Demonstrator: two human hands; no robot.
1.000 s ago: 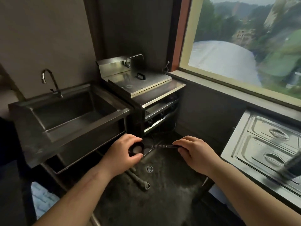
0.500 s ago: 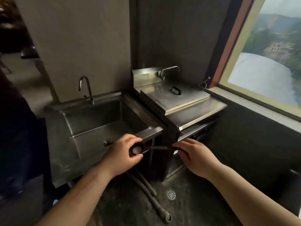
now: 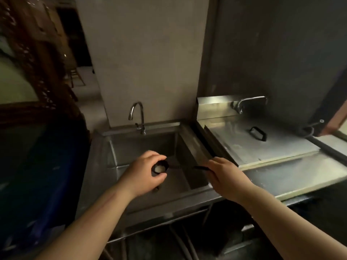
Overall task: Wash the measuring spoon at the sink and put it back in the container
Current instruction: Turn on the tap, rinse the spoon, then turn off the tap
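A black measuring spoon (image 3: 161, 167) with a round bowl and a long thin handle hangs level over the steel sink (image 3: 139, 147). My left hand (image 3: 144, 173) cups the spoon's bowl, whose inside looks pale. My right hand (image 3: 223, 175) pinches the far end of the handle above the sink's right wall. A curved chrome tap (image 3: 138, 115) stands at the back rim of the sink, with no water running. No container is in view.
Right of the sink sits a steel unit with a flat lid (image 3: 262, 145), a black lid handle (image 3: 258, 133) and a second tap (image 3: 247, 103). A dark blue bin or cloth (image 3: 37, 175) fills the left side. Hoses run under the sink.
The view has swung left and closer, so the sink now lies directly under my hands. Both hands keep the same hold on the spoon and have come over the basin.
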